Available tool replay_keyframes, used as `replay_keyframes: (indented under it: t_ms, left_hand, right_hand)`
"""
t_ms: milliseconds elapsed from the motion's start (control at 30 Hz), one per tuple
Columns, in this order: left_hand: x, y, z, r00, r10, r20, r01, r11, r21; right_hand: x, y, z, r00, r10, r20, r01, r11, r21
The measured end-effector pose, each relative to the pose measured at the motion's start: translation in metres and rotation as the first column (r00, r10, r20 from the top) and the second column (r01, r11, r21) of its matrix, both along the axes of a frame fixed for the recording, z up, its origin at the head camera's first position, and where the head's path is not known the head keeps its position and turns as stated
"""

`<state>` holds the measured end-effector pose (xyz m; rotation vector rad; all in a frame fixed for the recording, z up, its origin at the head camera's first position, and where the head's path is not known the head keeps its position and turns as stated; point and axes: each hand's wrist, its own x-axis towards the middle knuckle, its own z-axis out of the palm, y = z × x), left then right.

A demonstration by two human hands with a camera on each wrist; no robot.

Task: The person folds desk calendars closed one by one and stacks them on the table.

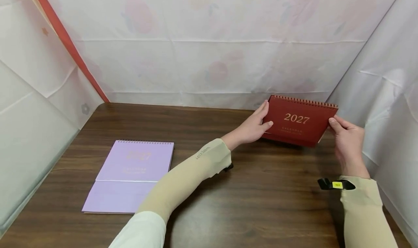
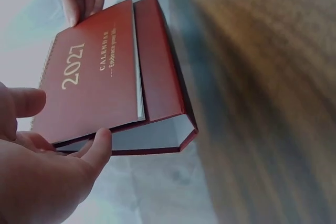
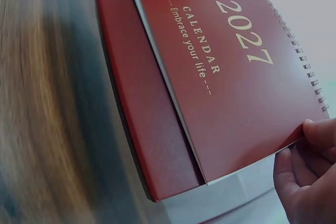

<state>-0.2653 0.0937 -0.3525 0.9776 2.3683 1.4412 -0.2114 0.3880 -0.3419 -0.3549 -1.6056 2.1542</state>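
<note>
A red desk calendar with gold "2027" lettering and a spiral-bound top stands tilted at the back right of the table. My left hand is at its left side edge, thumb toward the front and other fingers around the edge. In the left wrist view, the calendar's hollow easel base shows open at the side. My right hand pinches the right edge near the spiral, its thumb on the front cover and fingers behind. A lilac 2027 desk calendar lies at the left, partly covered by my left forearm.
The dark wood-grain table runs back to a white printed curtain. Another white curtain hangs close beside my right arm. A red strip edges the left curtain.
</note>
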Motion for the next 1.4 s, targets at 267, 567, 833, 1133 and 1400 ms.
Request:
replay_keyframes:
  t_ms: [267,567,833,1133,1400]
  left_hand:
    - [0.002,-0.048,0.019,0.992,0.034,-0.118,-0.042,0.997,-0.068]
    - [0.011,-0.103,0.028,0.956,0.213,-0.202,-0.215,0.977,0.009]
    - [0.026,-0.147,0.035,0.905,0.407,-0.124,-0.372,0.899,0.230]
    - [0.040,-0.194,0.032,0.871,0.488,-0.060,-0.462,0.854,0.240]
    - [0.058,-0.226,0.011,0.856,0.516,0.036,-0.514,0.839,0.178]
  right_hand:
    - [0.007,-0.036,0.012,0.998,0.023,0.056,-0.037,0.965,0.261]
    - [0.011,-0.080,0.013,0.990,0.139,0.037,-0.143,0.918,0.370]
    - [0.015,-0.122,0.014,0.966,0.256,-0.047,-0.234,0.933,0.273]
    - [0.021,-0.159,0.009,0.946,0.324,0.010,-0.302,0.871,0.388]
    - [0.025,-0.179,-0.007,0.926,0.362,0.105,-0.366,0.800,0.475]
